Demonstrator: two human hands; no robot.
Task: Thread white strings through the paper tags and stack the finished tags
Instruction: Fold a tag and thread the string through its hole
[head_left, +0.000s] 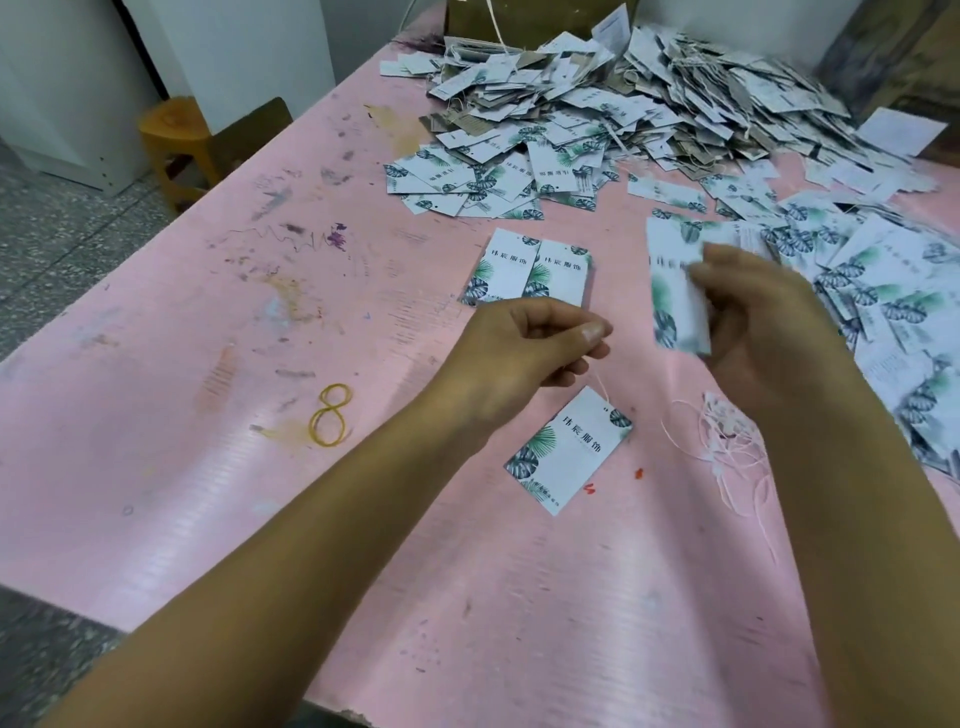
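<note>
My left hand (535, 343) pinches a thin white string between thumb and fingers; the string runs down to a white paper tag (569, 449) with green leaf print lying on the pink table (260, 364). My right hand (763, 312) grips a blurred leaf-print tag (675, 291) upright above the table. Two more tags (530, 267) lie side by side just beyond my left hand. A loose bundle of white strings (727, 441) lies under my right forearm.
A big heap of tags (623, 93) fills the table's far side, with more tags spread along the right (883, 291). A yellow rubber band (330, 415) lies at the left. A wooden stool (176, 140) stands off the table's far left edge.
</note>
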